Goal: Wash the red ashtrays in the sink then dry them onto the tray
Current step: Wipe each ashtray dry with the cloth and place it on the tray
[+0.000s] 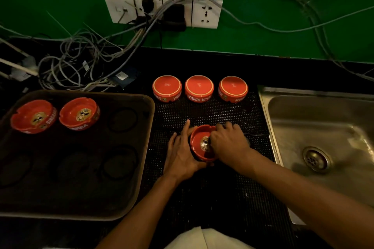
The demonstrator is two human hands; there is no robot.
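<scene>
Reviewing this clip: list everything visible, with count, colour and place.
ashtrays on tray: 2, red, upright, far left of tray
upturned ashtrays: 3, red, row on mat behind the hands
held ashtray: 1, red, upright, on mat
tray: 1, dark, left
mat: 1, black, between tray and sink
sink: 1, steel, right
socket panel: 1, white, green wall
cables: many, grey, back left
left hand: holds the ashtray's side
right hand: fingers curled at its rim
</scene>
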